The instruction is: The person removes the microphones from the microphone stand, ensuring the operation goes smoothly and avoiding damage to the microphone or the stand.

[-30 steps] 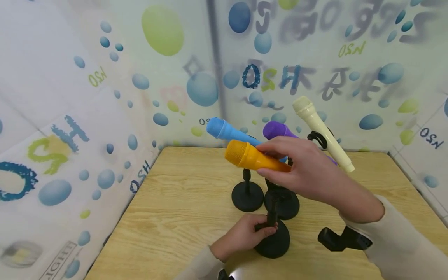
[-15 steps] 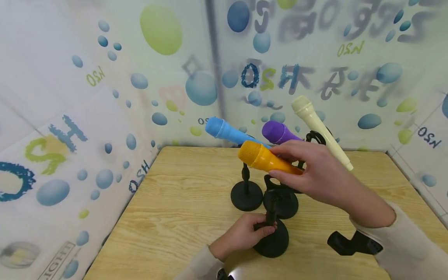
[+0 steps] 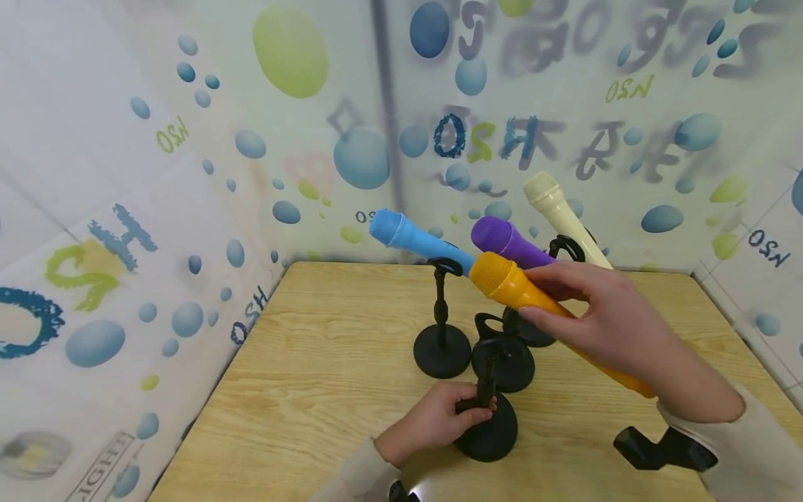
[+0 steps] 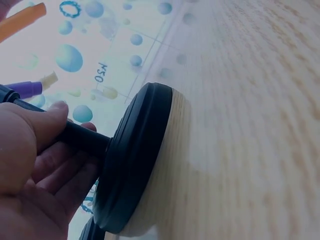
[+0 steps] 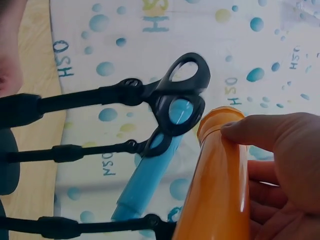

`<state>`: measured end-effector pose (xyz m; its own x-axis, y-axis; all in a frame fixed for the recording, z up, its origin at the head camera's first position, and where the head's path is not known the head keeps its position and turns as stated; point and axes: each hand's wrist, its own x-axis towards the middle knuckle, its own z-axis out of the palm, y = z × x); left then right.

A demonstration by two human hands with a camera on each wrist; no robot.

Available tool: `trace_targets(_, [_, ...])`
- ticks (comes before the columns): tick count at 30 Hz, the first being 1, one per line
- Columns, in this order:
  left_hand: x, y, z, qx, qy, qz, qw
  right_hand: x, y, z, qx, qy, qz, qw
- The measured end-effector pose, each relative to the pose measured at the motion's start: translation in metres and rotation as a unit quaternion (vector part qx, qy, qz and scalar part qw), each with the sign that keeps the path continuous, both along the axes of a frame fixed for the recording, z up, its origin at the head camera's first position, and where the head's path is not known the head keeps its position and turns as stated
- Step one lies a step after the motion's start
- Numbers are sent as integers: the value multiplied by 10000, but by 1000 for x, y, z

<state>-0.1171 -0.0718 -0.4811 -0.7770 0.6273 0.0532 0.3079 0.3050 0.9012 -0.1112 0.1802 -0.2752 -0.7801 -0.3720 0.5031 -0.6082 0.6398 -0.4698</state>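
Observation:
My left hand (image 3: 433,422) grips the stem of the nearest black microphone stand (image 3: 492,439), whose round base sits on the table. In the left wrist view its thumb and fingers wrap the stem (image 4: 85,137) just above the base. The orange microphone (image 3: 511,287) is held between thumb and fingers of my right hand (image 3: 611,321), in the air right of that stand and above it. It tilts, mesh head up to the left, tail down to the right. In the right wrist view the microphone's orange body (image 5: 215,190) is apart from the ring-shaped stand clips (image 5: 187,70).
Behind, a blue microphone (image 3: 414,238), a purple microphone (image 3: 514,242) and a cream microphone (image 3: 561,213) lean tilted on stands. Another black stand (image 3: 505,366) with a bare clip stands close behind the nearest one. The wooden table (image 3: 314,362) meets printed walls (image 3: 301,139).
My right hand has moved right and slightly down with the orange microphone, uncovering the clips and stands behind it. My left hand stays on the stem.

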Motion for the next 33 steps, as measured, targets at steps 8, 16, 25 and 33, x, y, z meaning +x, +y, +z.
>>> trace_targets(8, [-1, 1, 0, -131, 25, 95, 9999, -3, 22, -18, 45, -499, -395, 9980])
trace_targets(16, [1, 3, 3, -204, 116, 222, 9995, -1, 42, -36, 7, -934, -736, 9929])
trace_targets(25, [0, 3, 4, -240, 102, 267, 9993, 4, 66, -56, 26, -1385, -995, 9854])
trace_targets(33, [-1, 4, 3, -274, 203, 307, 9989, 8, 81, -78, 146, -1731, -1236, 9770])
